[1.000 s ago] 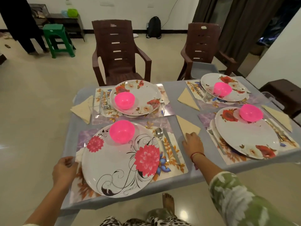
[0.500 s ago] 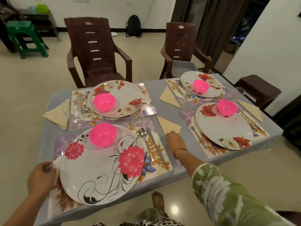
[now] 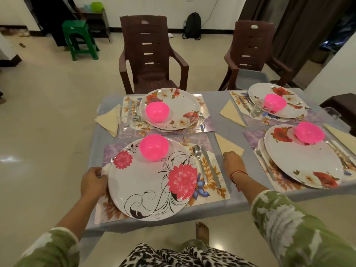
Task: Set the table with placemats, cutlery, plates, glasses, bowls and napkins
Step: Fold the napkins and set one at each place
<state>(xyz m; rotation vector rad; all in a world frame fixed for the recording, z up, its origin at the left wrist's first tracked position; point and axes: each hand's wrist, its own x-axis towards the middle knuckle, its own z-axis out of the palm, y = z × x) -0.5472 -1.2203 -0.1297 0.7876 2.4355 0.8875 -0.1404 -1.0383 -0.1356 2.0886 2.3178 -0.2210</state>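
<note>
Two hands work the nearest setting: the left hand [image 3: 93,183] has its fingers closed on a white napkin [image 3: 105,169] at the rim of the big flowered plate [image 3: 152,182], while the right hand [image 3: 233,164] rests flat, fingers loose, on the near corner of a cream napkin [image 3: 227,145]. Beyond them, three more settings with pink bowls [image 3: 157,111] cover the counter [image 3: 219,112].

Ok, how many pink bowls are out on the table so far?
4, one on each plate: near-left bowl, far-left bowl, far-right bowl, near-right bowl. None looks hidden.
</note>
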